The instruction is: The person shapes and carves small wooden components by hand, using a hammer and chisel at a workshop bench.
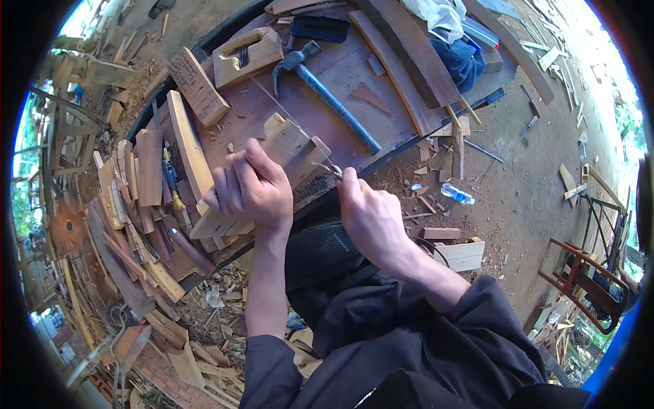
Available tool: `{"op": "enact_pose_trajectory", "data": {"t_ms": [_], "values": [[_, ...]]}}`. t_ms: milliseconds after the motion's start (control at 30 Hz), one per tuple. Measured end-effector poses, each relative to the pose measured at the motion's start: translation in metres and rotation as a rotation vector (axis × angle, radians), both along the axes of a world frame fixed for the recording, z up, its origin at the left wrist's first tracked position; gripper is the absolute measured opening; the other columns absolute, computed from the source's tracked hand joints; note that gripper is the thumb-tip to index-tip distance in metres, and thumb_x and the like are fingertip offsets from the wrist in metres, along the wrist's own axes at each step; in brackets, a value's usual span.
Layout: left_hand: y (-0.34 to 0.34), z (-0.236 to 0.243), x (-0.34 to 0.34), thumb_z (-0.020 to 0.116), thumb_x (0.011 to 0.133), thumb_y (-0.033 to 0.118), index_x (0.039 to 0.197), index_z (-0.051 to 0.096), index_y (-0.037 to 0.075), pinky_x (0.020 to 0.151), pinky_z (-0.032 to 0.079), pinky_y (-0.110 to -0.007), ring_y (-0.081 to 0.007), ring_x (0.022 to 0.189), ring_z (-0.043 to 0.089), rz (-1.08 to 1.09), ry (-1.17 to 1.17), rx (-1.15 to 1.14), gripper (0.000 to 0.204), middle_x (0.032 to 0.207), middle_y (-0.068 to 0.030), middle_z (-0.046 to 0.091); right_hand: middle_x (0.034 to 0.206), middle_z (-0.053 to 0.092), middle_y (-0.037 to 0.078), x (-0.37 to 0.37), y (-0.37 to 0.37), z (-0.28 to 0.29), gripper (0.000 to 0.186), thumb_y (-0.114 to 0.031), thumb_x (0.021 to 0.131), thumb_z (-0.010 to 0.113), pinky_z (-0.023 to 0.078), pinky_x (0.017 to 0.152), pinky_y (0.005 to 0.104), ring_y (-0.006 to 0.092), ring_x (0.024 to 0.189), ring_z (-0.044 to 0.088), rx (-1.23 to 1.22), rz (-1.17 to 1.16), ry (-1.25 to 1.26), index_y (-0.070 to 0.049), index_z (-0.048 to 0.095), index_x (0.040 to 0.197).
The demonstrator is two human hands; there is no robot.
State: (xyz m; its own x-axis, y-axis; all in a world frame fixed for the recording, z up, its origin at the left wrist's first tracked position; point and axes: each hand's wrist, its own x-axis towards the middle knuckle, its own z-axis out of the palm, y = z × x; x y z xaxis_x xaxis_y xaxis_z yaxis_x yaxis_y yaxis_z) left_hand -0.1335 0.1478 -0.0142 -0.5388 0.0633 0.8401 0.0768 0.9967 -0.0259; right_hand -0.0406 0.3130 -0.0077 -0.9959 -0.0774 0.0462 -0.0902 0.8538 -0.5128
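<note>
My right hand (pixel 371 215) is closed around a slim metal tool (pixel 332 168) whose tip touches or lies close to the end of a pale wooden piece (pixel 289 146). A thin straight line, like a wire or rod, runs on beyond that piece toward the bench; I cannot tell if it belongs to the tool. My left hand (pixel 253 187) is curled, thumb uppermost, over the same wooden piece, and its palm side is hidden. Past my hands lies a claw hammer (pixel 334 102) with a blue handle. A wooden block with an oblong slot (pixel 262 63) rests left of the hammer head.
Long boards (pixel 409 51), a dark blue cloth (pixel 456 65) and a clear plastic bag (pixel 436 17) lie at the bench's far right. Wood offcuts (pixel 146 174) crowd its left side. On the littered floor at right are a plastic bottle (pixel 456 193) and a brown frame (pixel 582 276).
</note>
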Motion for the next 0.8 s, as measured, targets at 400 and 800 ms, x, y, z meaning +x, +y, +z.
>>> {"op": "enact_pose_trajectory", "data": {"t_ms": [400, 800], "values": [[0.023, 0.006, -0.009, 0.059, 0.109, 0.022, 0.068, 0.053, 0.014, 0.066, 0.031, -0.038, -0.0189, 0.059, 0.053, -0.105, -0.032, 0.028, 0.042, 0.063, 0.0032, 0.050, 0.069, 0.065, 0.012, 0.012, 0.013, 0.012, 0.020, -0.019, 0.109, 0.057, 0.054, 0.049, 0.0419, 0.0311, 0.056, 0.069, -0.028, -0.052, -0.049, -0.002, 0.054, 0.099], [0.012, 0.000, -0.015, 0.061, 0.108, 0.025, 0.072, 0.061, 0.017, 0.068, 0.030, -0.038, -0.0167, 0.061, 0.055, -0.007, -0.007, 0.019, 0.038, 0.062, 0.0058, 0.054, 0.072, 0.067, 0.018, 0.063, 0.052, 0.029, 0.014, -0.013, 0.108, 0.058, 0.052, 0.050, 0.0473, 0.0377, 0.056, 0.067, -0.109, -0.002, -0.158, 0.000, 0.054, 0.105]]}}
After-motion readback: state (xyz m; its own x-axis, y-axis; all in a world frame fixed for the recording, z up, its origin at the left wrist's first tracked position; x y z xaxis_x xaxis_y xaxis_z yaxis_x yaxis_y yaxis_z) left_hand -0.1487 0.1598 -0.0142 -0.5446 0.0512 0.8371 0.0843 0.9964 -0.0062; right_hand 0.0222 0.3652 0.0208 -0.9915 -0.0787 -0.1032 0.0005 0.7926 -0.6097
